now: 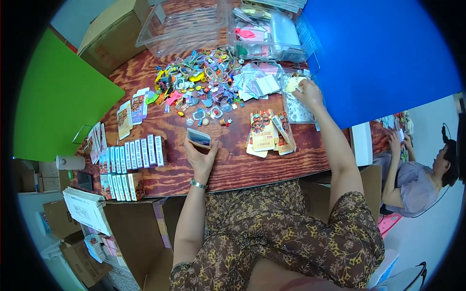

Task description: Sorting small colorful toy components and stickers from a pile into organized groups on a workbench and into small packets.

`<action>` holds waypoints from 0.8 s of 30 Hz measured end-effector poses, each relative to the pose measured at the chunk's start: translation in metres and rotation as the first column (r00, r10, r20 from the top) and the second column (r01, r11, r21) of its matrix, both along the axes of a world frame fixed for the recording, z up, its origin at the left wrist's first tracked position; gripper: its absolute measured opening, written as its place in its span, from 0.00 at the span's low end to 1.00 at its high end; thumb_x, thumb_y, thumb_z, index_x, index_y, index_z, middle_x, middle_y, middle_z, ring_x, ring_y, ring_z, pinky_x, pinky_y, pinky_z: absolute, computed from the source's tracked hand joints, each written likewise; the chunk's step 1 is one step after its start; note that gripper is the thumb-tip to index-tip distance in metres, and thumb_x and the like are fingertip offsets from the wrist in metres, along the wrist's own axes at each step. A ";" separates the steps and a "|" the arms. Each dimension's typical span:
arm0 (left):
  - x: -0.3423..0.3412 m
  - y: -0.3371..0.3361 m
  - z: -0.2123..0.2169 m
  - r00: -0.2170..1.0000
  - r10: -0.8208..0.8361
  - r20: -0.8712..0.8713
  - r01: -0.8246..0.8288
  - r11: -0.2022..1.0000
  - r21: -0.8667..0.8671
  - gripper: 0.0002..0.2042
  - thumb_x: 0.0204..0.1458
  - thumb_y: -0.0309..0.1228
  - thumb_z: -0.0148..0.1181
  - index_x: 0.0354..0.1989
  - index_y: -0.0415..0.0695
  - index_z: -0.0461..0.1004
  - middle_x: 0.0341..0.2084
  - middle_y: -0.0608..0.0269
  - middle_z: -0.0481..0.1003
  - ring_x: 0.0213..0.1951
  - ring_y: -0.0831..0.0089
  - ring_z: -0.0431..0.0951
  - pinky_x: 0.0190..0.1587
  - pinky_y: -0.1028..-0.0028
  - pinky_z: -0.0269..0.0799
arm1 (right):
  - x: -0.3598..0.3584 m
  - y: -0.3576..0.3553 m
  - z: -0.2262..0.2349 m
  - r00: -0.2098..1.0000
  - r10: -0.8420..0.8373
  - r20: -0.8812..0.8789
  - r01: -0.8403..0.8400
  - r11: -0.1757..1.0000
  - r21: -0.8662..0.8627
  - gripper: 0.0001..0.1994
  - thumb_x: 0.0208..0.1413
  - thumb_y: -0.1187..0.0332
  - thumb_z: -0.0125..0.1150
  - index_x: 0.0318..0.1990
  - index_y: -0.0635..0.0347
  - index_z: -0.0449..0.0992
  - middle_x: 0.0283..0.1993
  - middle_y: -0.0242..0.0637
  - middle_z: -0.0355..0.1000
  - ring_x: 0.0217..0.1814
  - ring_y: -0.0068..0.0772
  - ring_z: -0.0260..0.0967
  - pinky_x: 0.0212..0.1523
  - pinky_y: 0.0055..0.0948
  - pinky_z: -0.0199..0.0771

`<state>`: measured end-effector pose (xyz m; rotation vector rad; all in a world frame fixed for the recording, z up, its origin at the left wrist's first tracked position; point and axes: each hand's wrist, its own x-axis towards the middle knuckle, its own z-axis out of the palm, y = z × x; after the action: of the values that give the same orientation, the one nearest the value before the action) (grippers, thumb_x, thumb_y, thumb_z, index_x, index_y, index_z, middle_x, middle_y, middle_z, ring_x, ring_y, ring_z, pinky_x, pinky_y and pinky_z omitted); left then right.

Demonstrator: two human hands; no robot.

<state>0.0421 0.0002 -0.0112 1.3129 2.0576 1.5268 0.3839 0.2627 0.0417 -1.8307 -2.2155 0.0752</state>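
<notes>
At the table's near edge:
Left hand [200,156]: clasps an open small box [198,138], mouth up.
Right hand [307,92]: pinches a pale item [294,83] far right.
Advice: hold box level, mouth wide.
Nearby: toy pile [201,87], flat cartons [268,131].

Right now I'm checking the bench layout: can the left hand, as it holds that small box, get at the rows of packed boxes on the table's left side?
Probably yes. The left hand holds a small box just right of the rows of packed boxes, with only bare wooden table between them. Its grip is occupied, though.
</notes>
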 end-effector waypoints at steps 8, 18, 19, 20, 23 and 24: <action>0.001 0.000 0.004 0.998 -0.007 -0.061 0.007 1.000 0.001 0.44 0.41 0.35 0.79 0.65 0.36 0.57 0.47 0.49 0.71 0.47 0.57 0.75 0.50 0.61 0.71 | 0.011 -0.005 0.020 0.987 -0.034 -0.160 0.002 0.981 -0.194 0.09 0.52 0.60 0.69 0.35 0.53 0.79 0.37 0.40 0.79 0.41 0.46 0.78 0.39 0.43 0.75; -0.002 0.000 -0.001 0.999 -0.002 -0.050 0.001 1.000 -0.013 0.44 0.42 0.34 0.78 0.65 0.37 0.56 0.47 0.51 0.71 0.47 0.60 0.75 0.50 0.63 0.71 | 0.001 -0.033 0.022 0.919 0.394 -0.019 -0.362 0.823 -0.437 0.14 0.51 0.64 0.69 0.45 0.53 0.79 0.40 0.39 0.81 0.44 0.44 0.78 0.46 0.41 0.77; -0.001 0.000 0.000 0.999 -0.001 -0.050 0.000 1.000 -0.016 0.45 0.41 0.33 0.79 0.66 0.36 0.56 0.47 0.49 0.71 0.46 0.58 0.76 0.49 0.62 0.72 | -0.002 -0.033 0.021 0.918 0.395 -0.021 -0.364 0.823 -0.436 0.14 0.51 0.64 0.69 0.45 0.53 0.79 0.40 0.39 0.81 0.44 0.44 0.78 0.46 0.41 0.77; 0.001 0.000 0.002 0.999 0.000 -0.052 -0.001 1.000 -0.016 0.45 0.41 0.33 0.79 0.66 0.36 0.56 0.47 0.49 0.71 0.46 0.58 0.76 0.49 0.62 0.72 | -0.005 -0.032 0.018 0.923 0.383 0.019 -0.335 0.830 -0.446 0.13 0.52 0.64 0.68 0.45 0.53 0.79 0.42 0.40 0.80 0.47 0.45 0.78 0.47 0.42 0.76; 0.003 0.001 0.006 0.997 0.013 -0.075 -0.013 1.000 0.003 0.44 0.42 0.33 0.79 0.65 0.36 0.57 0.46 0.49 0.72 0.45 0.58 0.76 0.49 0.62 0.72 | -0.012 -0.032 0.012 0.926 0.363 0.100 -0.281 0.843 -0.460 0.13 0.53 0.64 0.66 0.46 0.51 0.79 0.46 0.41 0.79 0.52 0.45 0.76 0.50 0.44 0.75; 0.002 0.000 0.005 0.996 0.014 -0.086 -0.013 1.000 0.010 0.44 0.42 0.33 0.79 0.65 0.37 0.57 0.46 0.49 0.72 0.45 0.58 0.76 0.49 0.62 0.72 | -0.014 -0.032 0.010 0.909 0.396 0.130 -0.313 0.854 -0.415 0.11 0.54 0.65 0.65 0.45 0.52 0.79 0.45 0.41 0.78 0.52 0.46 0.75 0.51 0.44 0.75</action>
<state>0.0445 0.0005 -0.0059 1.3939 2.1172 1.5121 0.3699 0.2303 0.0521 -1.6308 -2.8422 0.4400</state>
